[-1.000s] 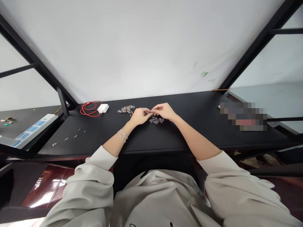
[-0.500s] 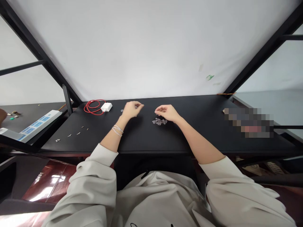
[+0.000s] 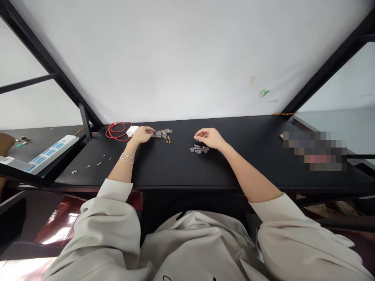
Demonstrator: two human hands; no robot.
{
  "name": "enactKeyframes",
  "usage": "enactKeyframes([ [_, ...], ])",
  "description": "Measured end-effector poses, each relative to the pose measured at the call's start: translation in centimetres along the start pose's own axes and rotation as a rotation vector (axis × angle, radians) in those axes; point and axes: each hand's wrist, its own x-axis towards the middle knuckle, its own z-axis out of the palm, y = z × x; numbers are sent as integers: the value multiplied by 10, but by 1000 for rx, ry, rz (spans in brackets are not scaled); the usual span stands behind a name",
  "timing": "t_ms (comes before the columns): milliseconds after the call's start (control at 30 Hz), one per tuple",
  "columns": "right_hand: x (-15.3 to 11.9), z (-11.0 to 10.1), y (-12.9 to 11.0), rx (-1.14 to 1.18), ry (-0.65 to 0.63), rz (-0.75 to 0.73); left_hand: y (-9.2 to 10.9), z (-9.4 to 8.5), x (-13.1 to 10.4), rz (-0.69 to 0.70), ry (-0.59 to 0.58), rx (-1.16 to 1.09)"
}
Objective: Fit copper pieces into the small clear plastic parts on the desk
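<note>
My left hand (image 3: 143, 134) is at the left edge of a pile of small clear, rounded pieces and brown, cork-like bits (image 3: 160, 134). Its fingertips are drawn together there; what they hold, if anything, is too small to make out. A few brown bits (image 3: 168, 139) lie just in front of that pile. To the right, my right hand (image 3: 209, 137) hovers above and behind a second cluster of small clear pieces (image 3: 199, 149). Thumb and fingers are brought close in a pinch, and anything between them is hidden.
A white charger plug (image 3: 132, 131) with a coiled red cable (image 3: 113, 134) sits beside my left hand. Several tiny pale pieces (image 3: 99, 163) are scattered at the left of the black table (image 3: 170, 169). A power strip (image 3: 48, 152) and another person's hand (image 3: 6, 145) are further left.
My left hand has moved left, uncovering the pile of clear and brown pieces. My right hand stays near the second cluster, its position almost the same.
</note>
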Motion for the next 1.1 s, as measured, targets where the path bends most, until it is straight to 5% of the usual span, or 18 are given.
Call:
enactKeyframes([
  [467,0,0,-3,-16,-24,24,7,14,-2,92,36,90],
  [867,-2,-1,-7,-50,-38,49,12,8,-5,7,7,160],
  [1100,-3,0,-9,-48,-40,49,22,16,-9,165,85,259],
])
